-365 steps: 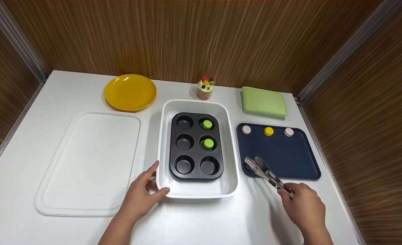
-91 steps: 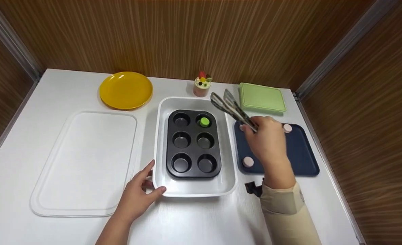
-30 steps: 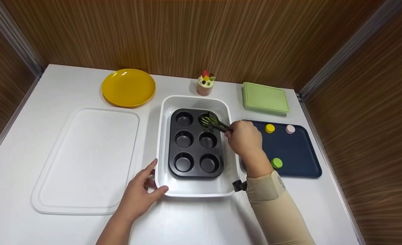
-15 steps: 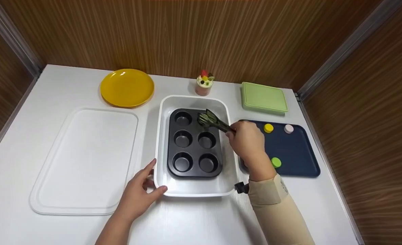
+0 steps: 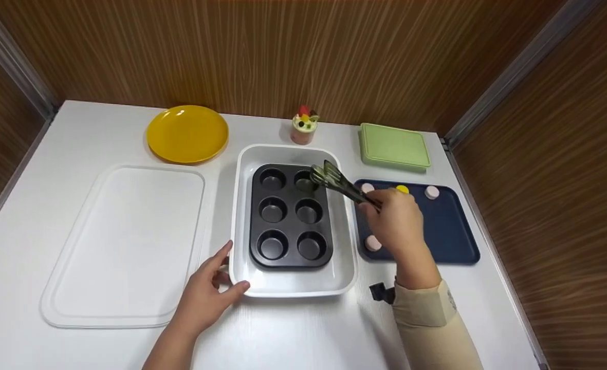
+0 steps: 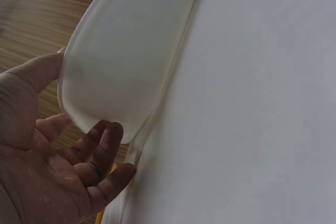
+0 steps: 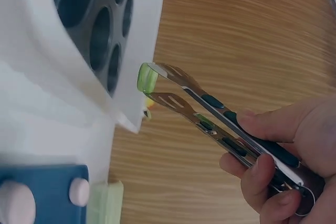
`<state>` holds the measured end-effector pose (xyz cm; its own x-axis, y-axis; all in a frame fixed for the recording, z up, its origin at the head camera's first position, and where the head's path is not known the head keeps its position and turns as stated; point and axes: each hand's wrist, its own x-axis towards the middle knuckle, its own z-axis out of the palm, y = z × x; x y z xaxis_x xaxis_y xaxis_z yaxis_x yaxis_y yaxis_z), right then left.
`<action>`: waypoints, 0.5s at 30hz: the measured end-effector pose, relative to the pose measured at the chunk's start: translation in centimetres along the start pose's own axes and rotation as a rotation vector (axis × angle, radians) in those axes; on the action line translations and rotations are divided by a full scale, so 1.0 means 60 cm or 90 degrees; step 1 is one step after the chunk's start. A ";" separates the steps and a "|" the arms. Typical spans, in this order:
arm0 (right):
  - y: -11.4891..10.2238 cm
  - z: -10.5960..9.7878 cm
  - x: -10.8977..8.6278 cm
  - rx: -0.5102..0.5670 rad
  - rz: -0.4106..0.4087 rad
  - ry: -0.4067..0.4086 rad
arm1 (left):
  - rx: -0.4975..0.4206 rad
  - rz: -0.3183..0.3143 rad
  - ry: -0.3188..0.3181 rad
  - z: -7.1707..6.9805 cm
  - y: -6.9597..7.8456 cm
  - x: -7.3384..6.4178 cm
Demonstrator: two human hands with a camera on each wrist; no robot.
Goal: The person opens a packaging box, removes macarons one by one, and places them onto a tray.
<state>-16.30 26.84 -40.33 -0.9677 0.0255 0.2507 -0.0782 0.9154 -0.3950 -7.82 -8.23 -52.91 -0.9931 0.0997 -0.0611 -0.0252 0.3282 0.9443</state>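
My left hand (image 5: 208,295) grips the near left corner of a white rectangular tub (image 5: 293,285), thumb on the near rim and fingers along the side. A dark six-cup muffin tin (image 5: 291,221) lies inside the tub. My right hand (image 5: 398,218) holds metal serving tongs (image 5: 352,190) with slotted tips, above the tin's far right cup. Between the tips is a small green round cap-like piece (image 7: 146,78), clear in the right wrist view. Beneath my right arm is a navy tray (image 5: 447,226) bearing pink pieces (image 5: 373,243) and a yellow piece (image 5: 402,189), partly hidden.
To the left lies a large white lid-like panel (image 5: 128,241). An orange-yellow plate (image 5: 187,134), a fruit-topped dessert cup (image 5: 303,126) and a light green lidded box (image 5: 394,146) stand along the back, before wood-grain walls (image 5: 262,56).
Earlier, green pieces sat in two right-hand cups. The tongs took the last one from the far right cup and have moved up and right with it. My left hand stays at the tub's corner.
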 end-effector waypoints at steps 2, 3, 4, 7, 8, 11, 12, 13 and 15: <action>0.008 -0.013 -0.006 0.006 0.008 0.009 | -0.002 -0.001 0.000 0.000 0.000 0.000; 0.012 -0.019 -0.009 0.008 0.012 0.013 | -0.002 -0.001 0.001 0.000 -0.001 0.000; 0.017 -0.026 -0.012 0.010 0.017 0.018 | -0.002 -0.001 0.002 0.000 -0.001 0.000; 0.034 -0.049 -0.026 0.017 0.026 0.037 | 0.000 0.001 0.003 0.001 -0.001 0.001; 0.041 -0.057 -0.031 0.020 0.029 0.044 | 0.001 0.001 0.002 0.001 -0.002 0.001; 0.065 -0.080 -0.049 0.017 0.046 0.072 | 0.002 0.001 0.001 0.002 -0.002 0.001; 0.074 -0.088 -0.055 0.014 0.054 0.080 | 0.002 0.001 0.001 0.002 -0.001 0.002; 0.082 -0.095 -0.061 0.009 0.064 0.087 | 0.002 0.001 0.001 0.002 -0.001 0.002; 0.098 -0.109 -0.072 0.004 0.085 0.096 | 0.002 0.000 0.003 0.002 -0.001 0.001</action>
<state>-11.02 34.71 -37.95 -0.9229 0.2073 0.3244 0.0472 0.8972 -0.4390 -7.89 -8.14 -52.99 -0.9937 0.0951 -0.0600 -0.0252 0.3317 0.9431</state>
